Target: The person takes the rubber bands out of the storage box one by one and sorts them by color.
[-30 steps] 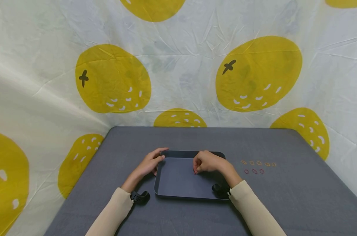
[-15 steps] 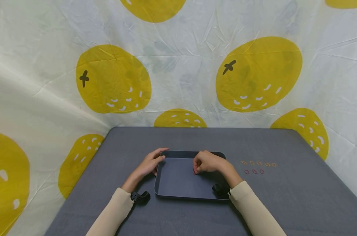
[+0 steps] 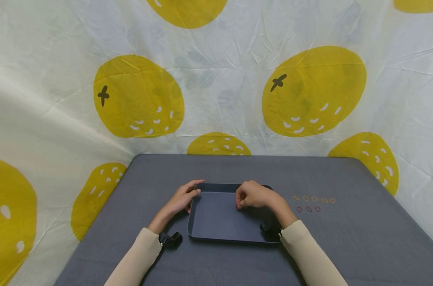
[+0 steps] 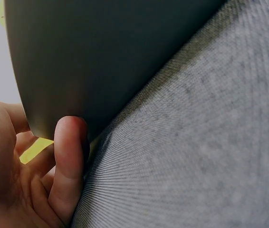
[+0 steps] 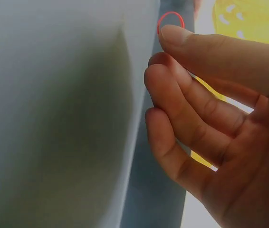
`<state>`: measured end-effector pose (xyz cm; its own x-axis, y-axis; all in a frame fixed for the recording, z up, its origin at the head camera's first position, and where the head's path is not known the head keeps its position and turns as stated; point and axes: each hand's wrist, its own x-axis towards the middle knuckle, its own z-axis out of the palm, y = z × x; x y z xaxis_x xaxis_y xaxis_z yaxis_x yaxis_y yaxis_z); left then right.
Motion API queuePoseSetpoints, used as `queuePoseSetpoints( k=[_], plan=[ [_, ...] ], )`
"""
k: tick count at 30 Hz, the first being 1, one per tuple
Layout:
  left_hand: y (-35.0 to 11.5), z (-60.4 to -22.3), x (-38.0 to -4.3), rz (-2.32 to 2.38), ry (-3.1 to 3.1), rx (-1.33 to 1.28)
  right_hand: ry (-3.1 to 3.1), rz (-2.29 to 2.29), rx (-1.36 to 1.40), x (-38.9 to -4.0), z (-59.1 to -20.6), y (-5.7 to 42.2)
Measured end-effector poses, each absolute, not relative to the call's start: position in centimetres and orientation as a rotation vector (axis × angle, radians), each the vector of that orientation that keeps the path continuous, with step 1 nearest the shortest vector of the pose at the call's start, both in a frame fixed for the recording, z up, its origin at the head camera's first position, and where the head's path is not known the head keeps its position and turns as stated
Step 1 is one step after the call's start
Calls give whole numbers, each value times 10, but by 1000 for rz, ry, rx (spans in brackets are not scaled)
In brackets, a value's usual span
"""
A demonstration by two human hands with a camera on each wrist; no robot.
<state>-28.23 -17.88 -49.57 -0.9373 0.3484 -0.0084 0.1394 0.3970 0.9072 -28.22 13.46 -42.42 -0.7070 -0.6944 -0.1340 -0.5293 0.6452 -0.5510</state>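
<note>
A dark grey rectangular tray (image 3: 216,216) lies on the table. My left hand (image 3: 182,197) grips its far left corner. In the left wrist view, fingers (image 4: 69,161) press on the outside of the tray wall (image 4: 91,61). Over the right part of the tray, my right hand (image 3: 253,195) pinches a red rubber band (image 5: 171,20) between thumb and forefinger, its loop standing out past the thumb tip. The other fingers (image 5: 165,85) of that hand are bent. From the head, the band is mostly hidden by the hand.
To the right of the tray, a row of several orange rubber bands (image 3: 314,199) lies on the grey tablecloth (image 3: 345,238). Nearer is a row of three red rubber bands (image 3: 309,209). A fruit-patterned curtain (image 3: 223,99) hangs behind the table.
My right hand has shifted very slightly up and to the right with the red rubber band. The left hand and the tray stay in place.
</note>
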Motion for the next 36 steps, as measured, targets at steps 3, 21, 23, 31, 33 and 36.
queuePoseSetpoints(
  k=[3,21,23,31,33,36],
  plan=[
    [-179,-496,-282,1566,2453,438,2540,-703,-979,-281,-421,136],
    [-178,-497,-282,1569,2460,421,2565,-748,-990,-281,-406,150],
    [-178,-497,-282,1567,2459,420,2567,-750,-986,-281,-405,151],
    [-178,-496,-282,1568,2459,427,2572,-766,-978,-281,-401,156],
    [-178,-496,-282,1566,2457,431,2573,-768,-974,-281,-400,157],
    [-178,-496,-282,1565,2455,440,2578,-768,-963,-281,-399,159]
  ],
)
